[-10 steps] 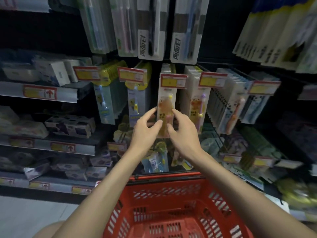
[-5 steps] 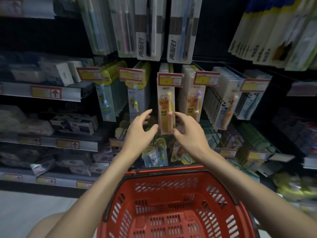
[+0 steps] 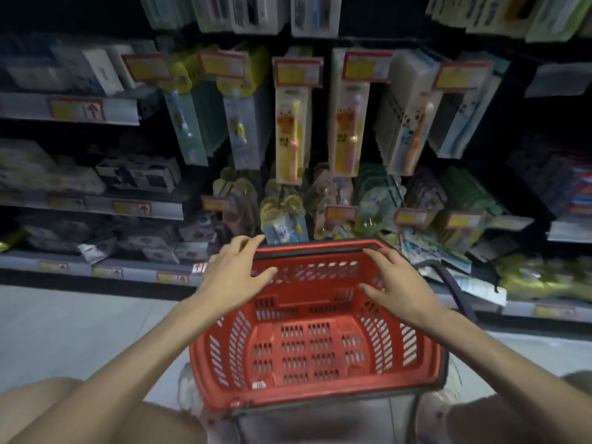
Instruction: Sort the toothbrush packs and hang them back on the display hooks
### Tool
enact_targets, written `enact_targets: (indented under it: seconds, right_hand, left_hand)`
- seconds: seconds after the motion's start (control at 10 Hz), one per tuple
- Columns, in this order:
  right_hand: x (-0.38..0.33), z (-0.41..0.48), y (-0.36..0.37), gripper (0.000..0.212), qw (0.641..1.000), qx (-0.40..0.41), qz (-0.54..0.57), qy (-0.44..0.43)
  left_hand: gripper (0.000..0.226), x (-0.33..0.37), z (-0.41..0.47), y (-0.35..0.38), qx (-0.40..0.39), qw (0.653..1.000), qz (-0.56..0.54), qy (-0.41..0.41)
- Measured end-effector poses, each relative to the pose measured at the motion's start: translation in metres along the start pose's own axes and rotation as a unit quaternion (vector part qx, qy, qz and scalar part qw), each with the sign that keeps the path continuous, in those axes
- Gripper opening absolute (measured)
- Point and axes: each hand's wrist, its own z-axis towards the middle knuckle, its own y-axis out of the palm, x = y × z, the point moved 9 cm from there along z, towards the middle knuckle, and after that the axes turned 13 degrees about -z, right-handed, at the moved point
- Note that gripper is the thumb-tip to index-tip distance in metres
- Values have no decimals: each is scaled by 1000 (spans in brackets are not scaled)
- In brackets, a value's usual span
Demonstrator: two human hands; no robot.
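Left hand (image 3: 235, 274) and right hand (image 3: 398, 283), both wide open, fingers spread, gripping nothing, over a red basket (image 3: 230, 344).
Basket: rigid plastic, slotted walls and bottom, rounded corners. The hands sit at its far rim. Half a second ago they were raised beside the yellow toothbrush pack (image 3: 290, 136), which hangs flat and oblong among carded packs under a red-edged price tag (image 3: 298, 72). Left: grey shelf (image 3: 96, 110) of blurred boxes. Below: pale smooth floor (image 3: 80, 322). Aisle dim.
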Motion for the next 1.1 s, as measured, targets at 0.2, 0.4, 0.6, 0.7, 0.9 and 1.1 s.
enact_targets:
  seconds: [0.2, 0.4, 0.6, 0.7, 0.9, 1.1]
  right_hand:
    - [23, -59, 54, 65, 997, -28, -64, 20]
    - [41, -112, 81, 40, 994, 39, -103, 9]
    - [36, -141, 108, 49, 987, 23, -153, 33]
    - [35, -146, 108, 49, 986, 21, -153, 60]
    - [36, -144, 101, 45, 987, 41, -137, 73]
    - [31, -127, 92, 35, 993, -4, -86, 77]
  left_hand:
    - [82, -31, -63, 62, -64, 992, 90, -61]
    - [64, -76, -141, 91, -90, 978, 108, -152]
    - [53, -81, -147, 87, -37, 992, 41, -115]
    - [52, -81, -131, 83, -37, 995, 38, -87]
    - [45, -79, -105, 83, -37, 994, 53, -86]
    - [41, -69, -95, 72, -12, 995, 43, -90]
